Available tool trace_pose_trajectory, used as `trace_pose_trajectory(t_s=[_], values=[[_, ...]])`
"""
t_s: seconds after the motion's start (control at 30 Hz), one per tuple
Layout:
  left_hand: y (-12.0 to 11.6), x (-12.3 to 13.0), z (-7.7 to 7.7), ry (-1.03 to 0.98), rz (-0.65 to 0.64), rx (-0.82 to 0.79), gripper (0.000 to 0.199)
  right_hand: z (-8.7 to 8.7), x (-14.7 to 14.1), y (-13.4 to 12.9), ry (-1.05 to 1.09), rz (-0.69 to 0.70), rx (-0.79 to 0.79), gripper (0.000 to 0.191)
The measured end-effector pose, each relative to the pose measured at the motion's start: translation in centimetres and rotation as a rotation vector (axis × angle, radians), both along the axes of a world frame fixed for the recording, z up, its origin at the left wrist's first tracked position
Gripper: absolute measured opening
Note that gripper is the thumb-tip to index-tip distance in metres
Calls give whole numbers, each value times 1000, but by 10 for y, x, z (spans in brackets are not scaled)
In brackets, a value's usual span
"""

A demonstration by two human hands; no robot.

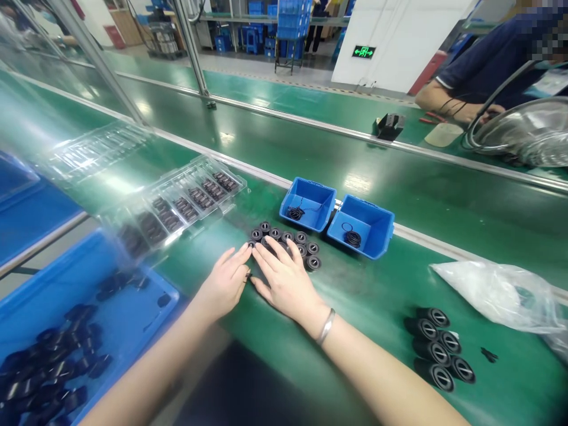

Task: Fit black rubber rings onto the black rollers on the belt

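My right hand (286, 277) lies over a cluster of short black cylindrical parts (313, 262) with ringed tops, its fingers stretched out and covering some of them. Beside it, my left hand (227, 283) reaches the near left edge of the cluster with its fingertips close to the right hand's. Its lower fingers are curled, and a small dark thing (248, 275) shows at them, too small to make out. Behind the cluster stand two blue bins, the left bin (314, 223) and the right bin (387, 241), with thin black rings (352, 238) inside.
A clear compartment tray (239, 182) holds rows of dark parts; another clear tray (100, 151) lies beyond. At left is a blue crate (155, 290) of black parts. More black cylinders (439, 354) and a plastic bag (497, 296) lie right. A co-worker's arm (444, 100) is across the bench.
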State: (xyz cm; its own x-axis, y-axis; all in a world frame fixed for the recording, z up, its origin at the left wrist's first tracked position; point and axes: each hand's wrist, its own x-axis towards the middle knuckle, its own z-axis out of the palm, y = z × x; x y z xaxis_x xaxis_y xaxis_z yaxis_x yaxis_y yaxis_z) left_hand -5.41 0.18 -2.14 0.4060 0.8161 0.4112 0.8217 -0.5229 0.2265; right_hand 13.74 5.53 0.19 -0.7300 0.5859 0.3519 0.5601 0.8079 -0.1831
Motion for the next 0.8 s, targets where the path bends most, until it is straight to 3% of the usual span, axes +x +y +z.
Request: trace_pose_trajectory(t_s=[0.4, 0.8], values=[[5, -9, -1, -109, 69, 37, 22, 3, -3, 3, 21, 16, -1, 52], [6, -10, 0, -62, -15, -12, 21, -1, -4, 4, 18, 29, -4, 47]])
